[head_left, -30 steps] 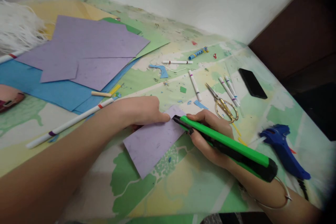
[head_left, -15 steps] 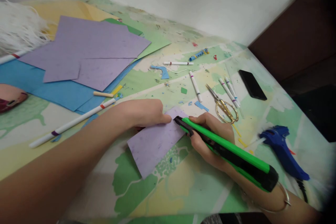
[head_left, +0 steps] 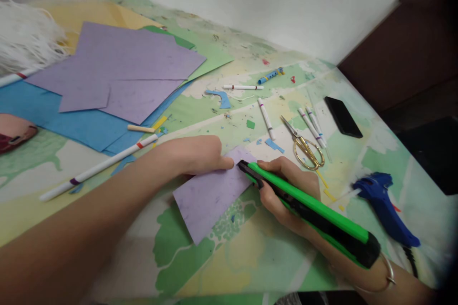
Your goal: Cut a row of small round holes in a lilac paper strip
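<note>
A small purple sheet [head_left: 209, 200], paper or thin foam, lies slanted on the patterned tablecloth in front of me. My left hand [head_left: 202, 153] is closed at its far edge, the thumb pressing on top and the other fingers curled and partly hidden. My right hand [head_left: 286, 186] grips a green and black utility knife [head_left: 315, 205]. The knife's dark tip meets the sheet just right of my left thumb. How much blade is out, I cannot tell.
Larger purple sheets [head_left: 121, 57] overlap blue sheets [head_left: 78, 128] at the left, near a white marker [head_left: 100, 167]. Gold-handled scissors [head_left: 304, 147], a black phone [head_left: 343, 116] and a blue glue gun [head_left: 386, 209] lie rightward. Several markers and paper scraps are scattered beyond my hands.
The knife's rear end has dipped slightly in view. Both hands and the small purple sheet stay almost where they were.
</note>
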{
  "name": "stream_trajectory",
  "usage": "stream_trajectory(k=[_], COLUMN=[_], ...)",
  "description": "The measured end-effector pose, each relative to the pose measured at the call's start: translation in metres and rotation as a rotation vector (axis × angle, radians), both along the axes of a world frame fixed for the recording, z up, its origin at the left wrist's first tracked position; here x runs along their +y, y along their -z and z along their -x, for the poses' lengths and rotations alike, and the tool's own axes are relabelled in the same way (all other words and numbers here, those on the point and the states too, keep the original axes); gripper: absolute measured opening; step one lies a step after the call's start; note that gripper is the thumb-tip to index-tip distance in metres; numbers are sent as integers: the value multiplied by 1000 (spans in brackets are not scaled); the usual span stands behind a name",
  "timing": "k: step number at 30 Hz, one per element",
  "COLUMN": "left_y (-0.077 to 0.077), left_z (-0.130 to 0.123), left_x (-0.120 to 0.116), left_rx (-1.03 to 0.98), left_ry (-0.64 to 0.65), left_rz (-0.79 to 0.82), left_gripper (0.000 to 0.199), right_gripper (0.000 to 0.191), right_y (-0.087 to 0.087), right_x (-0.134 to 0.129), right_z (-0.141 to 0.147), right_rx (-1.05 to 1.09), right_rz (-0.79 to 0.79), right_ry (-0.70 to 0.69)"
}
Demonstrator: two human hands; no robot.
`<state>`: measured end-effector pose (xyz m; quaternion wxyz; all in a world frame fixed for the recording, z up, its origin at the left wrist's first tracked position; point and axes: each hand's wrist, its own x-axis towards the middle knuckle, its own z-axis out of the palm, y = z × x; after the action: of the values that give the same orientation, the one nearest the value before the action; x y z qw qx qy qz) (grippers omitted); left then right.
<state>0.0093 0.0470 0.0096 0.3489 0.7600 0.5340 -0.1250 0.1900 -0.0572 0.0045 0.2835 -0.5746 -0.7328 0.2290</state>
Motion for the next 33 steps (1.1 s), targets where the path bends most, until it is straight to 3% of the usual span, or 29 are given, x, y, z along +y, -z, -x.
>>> stream_trajectory(k=[7,12,16,20,24,27,30,33], left_y=[10,3,-7,-10,-10,-12,-11,-9], left_z=[5,5,7,8,8,7,6,6], left_x=[-6,-14,-17,-17,-18,-19,-21,-22], left_rx=[-169,-452,-722,-1044,-1216,-1248,-1259,-1270], left_ry=[-85,-139,-287,-525,-602,-635,-639,-622], left_rz=[-44,-145,-287,-204,-107,-45,-8,13], left_gripper=[50,41,20,8,4,6,9,14], right_gripper=[27,41,25,34,44,45,33,21], right_y=[24,28,29,33,35,30,17,1], right_x=[14,32,41,42,40,40,40,43], right_z=[-20,-40,-48,-48,-48,-47,-35,-14], right_rx=[127,-38,-107,-189,-272,-163,127,429], right_rz=[-350,-311,-215,-254,-315,-301,-228,18], right_ry=[216,154,211,16,-131,-64,78,66])
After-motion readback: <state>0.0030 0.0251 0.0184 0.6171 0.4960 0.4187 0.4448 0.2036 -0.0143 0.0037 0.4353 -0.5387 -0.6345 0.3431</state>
